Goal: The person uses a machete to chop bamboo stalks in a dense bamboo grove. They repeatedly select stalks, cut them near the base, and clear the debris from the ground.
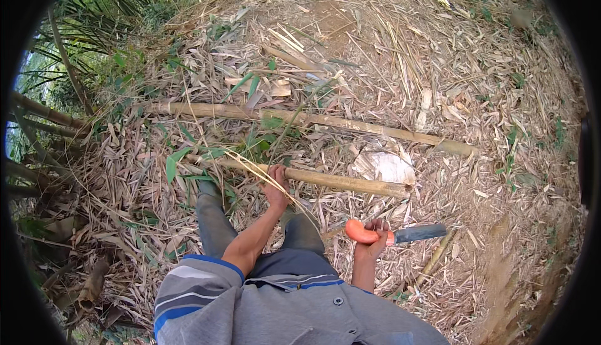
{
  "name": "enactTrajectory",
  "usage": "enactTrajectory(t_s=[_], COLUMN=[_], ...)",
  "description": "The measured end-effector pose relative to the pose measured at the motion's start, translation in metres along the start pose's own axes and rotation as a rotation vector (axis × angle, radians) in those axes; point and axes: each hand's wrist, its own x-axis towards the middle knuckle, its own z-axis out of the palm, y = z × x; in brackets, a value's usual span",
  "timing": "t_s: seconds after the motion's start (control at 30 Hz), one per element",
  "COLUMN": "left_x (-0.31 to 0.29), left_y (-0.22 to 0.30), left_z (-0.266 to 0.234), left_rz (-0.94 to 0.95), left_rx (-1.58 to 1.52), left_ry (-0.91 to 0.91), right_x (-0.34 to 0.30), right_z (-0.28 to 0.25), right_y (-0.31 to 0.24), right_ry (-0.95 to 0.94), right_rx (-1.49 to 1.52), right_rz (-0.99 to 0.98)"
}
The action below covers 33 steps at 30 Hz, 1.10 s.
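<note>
Bamboo pole (344, 182), set across leaf litter (457, 170) before the legs (302, 237), judged to be at the steadying stage, with orange-handled knife (400, 235) apart on the near side in curled right hand (374, 238), itself clasped by wrapped left hand (274, 188), probably requiring next a secure hold well clear of the blade (422, 232).

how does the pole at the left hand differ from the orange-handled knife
Length: the pole looks much longer than the knife.
Colour: the pole is tan, while the knife pairs a bright orange handle with a dark blade.
Hold: the left hand grips the pole; the right hand holds the knife by its handle.
Shared: both extend rightward from the hand.
</note>
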Motion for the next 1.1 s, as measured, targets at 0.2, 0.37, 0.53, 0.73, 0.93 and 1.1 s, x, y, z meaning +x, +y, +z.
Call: enactTrajectory(t_s=[0.2,0.37,0.53,0.73,0.93,1.1], left_x=[-0.032,-0.043,-0.102,-0.093,-0.027,0.039], left_y=[-0.002,0.027,-0.007,0.045,0.139,0.197], left_z=[0.014,-0.013,0.024,-0.033,-0.183,-0.283], left_rz=[-0.031,-0.102,0.027,0.186,0.059,0.391], left_rx=[0.077,0.129,0.322,0.198,-0.154,-0.72], left_ry=[-0.238,-0.306,-0.678,-1.197,-0.087,0.179], right_x=[0.032,0.05,0.074,0.086,0.032,-0.043], right_z=[0.011,0.043,0.101,0.173,0.239,0.259], right_y=[0.009,0.004,-0.008,-0.02,-0.056,-0.035], right_ry=[-0.228,-0.372,-0.584,-0.829,-1.022,-1.198], right_rx=[0.077,0.0,-0.076,-0.079,-0.195,-0.246], right_rz=[0.26,0.297,0.278,0.152,0.125,0.215])
